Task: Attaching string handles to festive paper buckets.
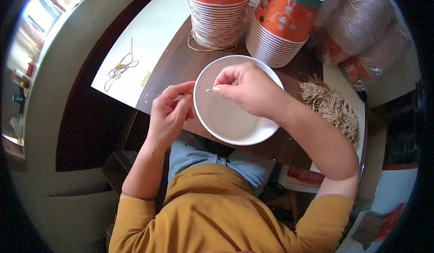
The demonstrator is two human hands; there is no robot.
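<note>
Brown table (181,63) edge, both hands (168,113) (246,89) pinching string (thin) (210,90) at white cup (235,131) rim

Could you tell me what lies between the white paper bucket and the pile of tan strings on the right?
In the head view, the right forearm crosses between the bucket and the strings, above bare brown tabletop.

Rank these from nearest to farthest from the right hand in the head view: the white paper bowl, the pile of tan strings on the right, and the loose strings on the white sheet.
From the right hand:
1. White paper bowl, directly under the hand.
2. Pile of tan strings, on the table to the right.
3. Loose strings, far left on the white sheet.
</note>
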